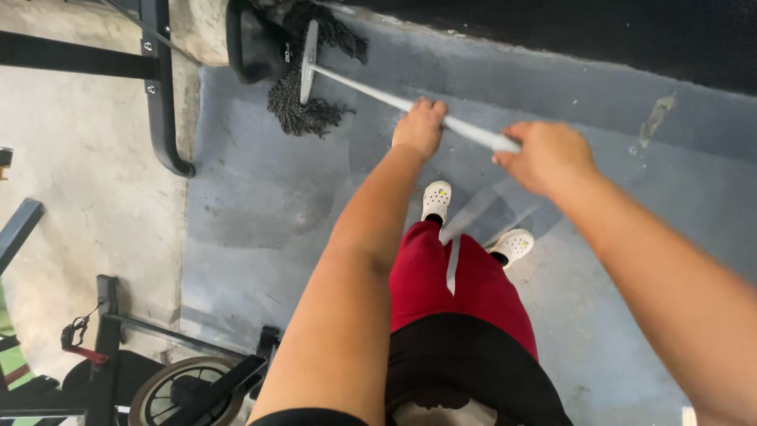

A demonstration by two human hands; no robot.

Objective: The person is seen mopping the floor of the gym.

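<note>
A mop with a pale grey handle (378, 96) and a dark stringy head (303, 110) lies against the grey floor (260, 205) at the top of the view. My left hand (419, 126) grips the handle partway down. My right hand (546, 156) grips the handle's near end. The mop head rests beside a black weight (254, 43). Below my arms I see red trousers and two white clogs (436, 199) standing on the floor.
A black metal frame (162, 95) stands at the upper left on pale concrete. An exercise bike with a wheel (185, 390) sits at the bottom left. A dark wall band (591, 31) runs along the top right. A darker damp patch marks the floor left of my legs.
</note>
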